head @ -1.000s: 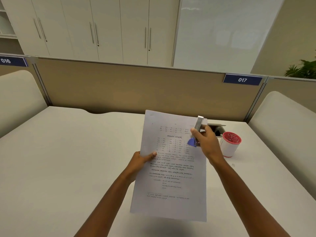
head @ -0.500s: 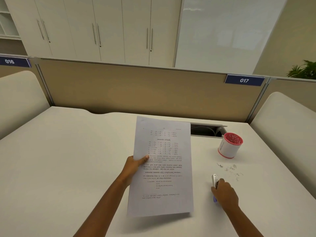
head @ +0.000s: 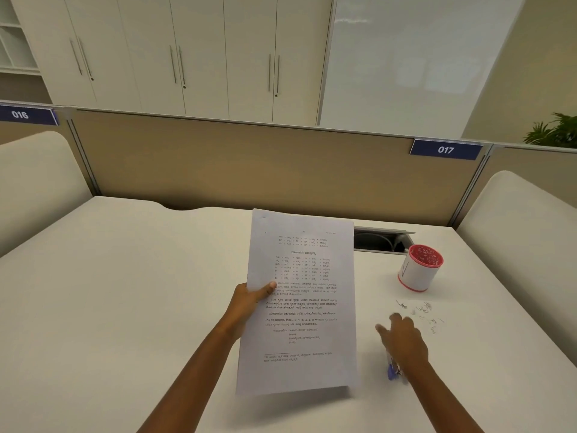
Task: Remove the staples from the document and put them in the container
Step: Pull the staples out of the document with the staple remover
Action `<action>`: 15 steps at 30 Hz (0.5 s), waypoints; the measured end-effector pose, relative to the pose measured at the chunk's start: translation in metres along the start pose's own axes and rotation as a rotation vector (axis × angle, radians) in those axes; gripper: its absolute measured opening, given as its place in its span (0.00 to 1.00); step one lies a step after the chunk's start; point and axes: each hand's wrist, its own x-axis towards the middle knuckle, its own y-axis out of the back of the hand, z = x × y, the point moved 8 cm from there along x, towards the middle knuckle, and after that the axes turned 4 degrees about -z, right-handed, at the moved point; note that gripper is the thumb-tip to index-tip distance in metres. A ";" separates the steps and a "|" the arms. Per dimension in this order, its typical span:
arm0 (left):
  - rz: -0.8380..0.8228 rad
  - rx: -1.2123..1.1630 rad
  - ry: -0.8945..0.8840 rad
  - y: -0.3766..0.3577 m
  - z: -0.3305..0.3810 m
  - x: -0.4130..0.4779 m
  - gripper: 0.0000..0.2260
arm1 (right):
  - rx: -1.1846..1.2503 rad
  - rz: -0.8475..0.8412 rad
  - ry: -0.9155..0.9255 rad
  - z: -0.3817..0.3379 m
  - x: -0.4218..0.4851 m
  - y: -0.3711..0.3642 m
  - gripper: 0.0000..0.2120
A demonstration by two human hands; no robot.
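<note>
My left hand (head: 249, 304) grips the printed document (head: 301, 304) by its left edge and holds it lifted off the desk, text upside down to me. My right hand (head: 402, 339) hovers over the desk to the right of the paper, fingers spread, holding nothing. The blue and metal staple remover (head: 394, 368) lies on the desk under my right wrist, partly hidden. Several loose staples (head: 421, 312) are scattered on the desk just beyond my right fingers. The white container with a red rim (head: 420, 267) stands upright farther back on the right.
The white desk (head: 125, 307) ends at a beige partition (head: 218, 164). An open cable slot (head: 379, 242) sits behind the document, left of the container. Cushioned side panels flank the desk on both sides.
My right hand came down from the document's top corner, laid the staple remover on the desk and let go, then moved forward toward the staples. The document dropped slightly.
</note>
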 end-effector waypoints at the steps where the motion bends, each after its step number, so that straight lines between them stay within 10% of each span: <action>1: 0.002 0.007 -0.004 -0.001 0.002 0.000 0.10 | 0.079 0.067 0.051 -0.014 -0.002 0.014 0.19; 5: 0.013 0.014 -0.047 -0.007 0.011 -0.002 0.09 | 0.407 0.253 0.265 -0.071 -0.020 0.070 0.15; 11: 0.291 0.350 -0.332 -0.023 0.043 -0.024 0.10 | 0.777 -0.120 0.501 -0.176 -0.069 0.102 0.26; 15: 0.298 0.380 -0.604 -0.063 0.061 -0.056 0.09 | 0.837 -0.078 0.546 -0.209 -0.091 0.119 0.30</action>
